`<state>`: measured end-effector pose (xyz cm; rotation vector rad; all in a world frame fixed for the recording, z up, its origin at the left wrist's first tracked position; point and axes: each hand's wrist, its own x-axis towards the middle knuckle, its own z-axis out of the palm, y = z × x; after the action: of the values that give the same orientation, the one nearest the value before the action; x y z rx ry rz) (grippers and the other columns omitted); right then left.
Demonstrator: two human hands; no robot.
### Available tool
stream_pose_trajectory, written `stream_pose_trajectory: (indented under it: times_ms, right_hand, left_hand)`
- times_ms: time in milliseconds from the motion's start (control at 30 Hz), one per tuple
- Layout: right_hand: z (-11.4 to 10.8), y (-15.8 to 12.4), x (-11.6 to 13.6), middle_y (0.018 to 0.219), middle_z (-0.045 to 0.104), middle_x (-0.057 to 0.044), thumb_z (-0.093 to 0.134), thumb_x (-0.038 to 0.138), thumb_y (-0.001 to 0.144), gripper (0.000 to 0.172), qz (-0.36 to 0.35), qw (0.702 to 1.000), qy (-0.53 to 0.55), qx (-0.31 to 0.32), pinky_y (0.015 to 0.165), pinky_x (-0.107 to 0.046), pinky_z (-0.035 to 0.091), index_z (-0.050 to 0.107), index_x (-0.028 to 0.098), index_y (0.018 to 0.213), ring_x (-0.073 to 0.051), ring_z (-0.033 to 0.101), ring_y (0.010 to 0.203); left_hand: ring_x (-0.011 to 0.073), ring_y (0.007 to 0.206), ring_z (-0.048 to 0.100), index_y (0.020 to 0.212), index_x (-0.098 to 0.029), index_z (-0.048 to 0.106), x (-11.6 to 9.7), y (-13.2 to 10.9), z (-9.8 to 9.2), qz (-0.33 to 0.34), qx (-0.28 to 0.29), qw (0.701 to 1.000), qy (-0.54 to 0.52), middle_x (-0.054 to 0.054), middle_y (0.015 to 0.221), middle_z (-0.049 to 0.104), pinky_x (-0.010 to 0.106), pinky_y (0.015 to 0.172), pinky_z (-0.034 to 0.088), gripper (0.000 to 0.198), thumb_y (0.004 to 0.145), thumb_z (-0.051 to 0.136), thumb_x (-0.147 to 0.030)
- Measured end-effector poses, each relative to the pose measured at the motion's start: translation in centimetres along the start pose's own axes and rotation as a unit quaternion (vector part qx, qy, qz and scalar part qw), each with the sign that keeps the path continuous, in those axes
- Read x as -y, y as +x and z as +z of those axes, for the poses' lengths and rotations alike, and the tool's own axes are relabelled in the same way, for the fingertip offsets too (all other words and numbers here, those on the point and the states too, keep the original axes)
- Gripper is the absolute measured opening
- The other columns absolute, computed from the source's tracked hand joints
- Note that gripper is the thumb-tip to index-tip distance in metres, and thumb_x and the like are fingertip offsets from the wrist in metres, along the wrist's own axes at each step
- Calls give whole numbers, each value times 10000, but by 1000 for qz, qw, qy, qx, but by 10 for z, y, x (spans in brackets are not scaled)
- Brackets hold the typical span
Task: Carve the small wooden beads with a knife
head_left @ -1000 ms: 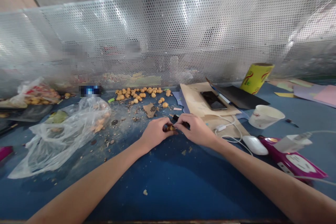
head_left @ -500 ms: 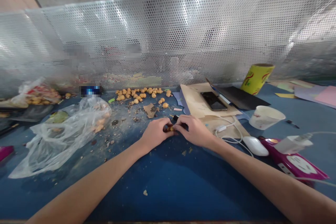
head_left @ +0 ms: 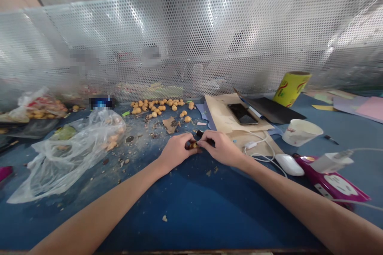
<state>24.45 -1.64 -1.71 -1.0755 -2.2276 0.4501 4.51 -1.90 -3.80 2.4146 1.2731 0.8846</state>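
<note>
My left hand [head_left: 176, 150] and my right hand [head_left: 220, 148] meet over the blue table [head_left: 191, 207], fingers pinched together. Between them sits a small brown-and-yellow nut [head_left: 193, 145], held by the left fingers. The right hand grips a dark slim tool [head_left: 201, 134] whose tip pokes out above its fingers and touches the nut. Beyond the hands lies a heap of yellow peeled kernels [head_left: 160, 106], with shell scraps [head_left: 149, 131] scattered around.
A crumpled clear plastic bag [head_left: 68, 147] lies to the left. On the right are brown paper with a phone [head_left: 242, 114], a white mouse [head_left: 289, 164], a white cup [head_left: 301, 132], a yellow roll [head_left: 291, 88] and a magenta power strip [head_left: 335, 183]. A perforated metal screen [head_left: 209, 40] closes off the back.
Both hands stay together on the nut; the fingers shift only slightly. The view has dipped a little.
</note>
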Motion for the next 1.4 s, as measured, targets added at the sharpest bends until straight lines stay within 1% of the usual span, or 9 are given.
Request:
stream_pose_trajectory:
  times_ms: [167,300,533,667,767,967,1133,1267,1400]
  right_hand:
    - [1,1,0,743,611,-14,542,273,919,223,9,1000,-1,-1,624,-262,386,560,191,713,-131,539,662]
    - [3,1,-3,751,616,-14,545,284,916,216,16,1000,8,7,618,-267,387,573,194,722,-135,545,664]
    - [5,2,-3,742,626,-13,552,276,910,207,21,1000,14,-1,618,-267,388,574,195,721,-137,550,665]
    - [4,2,-2,751,623,-16,538,296,927,215,12,1000,1,-19,617,-261,385,575,193,742,-135,548,670]
    - [3,2,0,745,622,-15,551,267,917,206,-2,1000,-17,-14,614,-258,379,570,189,728,-128,535,651]
    - [2,2,2,733,614,-16,553,259,920,214,-32,997,-59,-34,642,-266,370,565,185,719,-127,525,651]
    - [2,2,2,749,627,-17,561,239,916,197,-82,991,-107,-23,702,-286,365,569,178,729,-127,538,661]
    - [0,1,3,754,634,-13,546,246,930,205,-79,990,-104,-45,715,-289,362,576,179,739,-124,539,660]
    - [0,1,4,762,638,-10,563,234,919,193,-69,992,-101,-40,712,-290,358,577,178,734,-122,537,656]
  left_hand:
    - [130,624,524,785,-196,574,1,0,0,-2,0,1000,3,-19,720,588,243,600,385,252,839,661,-426]
    - [128,632,527,793,-197,573,2,0,1,-4,0,1000,1,-22,735,600,239,600,385,263,821,686,-433]
    - [128,647,540,784,-193,569,2,0,1,-2,-3,1000,0,-18,760,614,237,608,390,270,816,696,-429]
    - [126,637,532,791,-193,570,2,0,2,0,-4,1000,-5,-21,750,608,237,599,391,283,812,698,-445]
    - [125,634,531,788,-191,567,2,0,2,4,-5,1000,-5,-20,744,604,241,606,397,288,814,695,-448]
    - [122,633,543,810,-192,585,1,-1,1,9,-4,1000,-7,-13,755,617,239,608,410,246,847,659,-423]
    - [125,618,540,790,-193,577,2,-1,1,8,-8,1000,6,-19,730,602,242,605,413,244,824,691,-405]
    - [124,618,539,808,-196,584,2,0,2,16,-9,1000,-2,-18,746,622,241,600,416,228,841,673,-403]
    - [123,615,542,795,-191,583,1,0,1,13,-11,1000,-4,-13,739,621,243,594,412,240,842,670,-410]
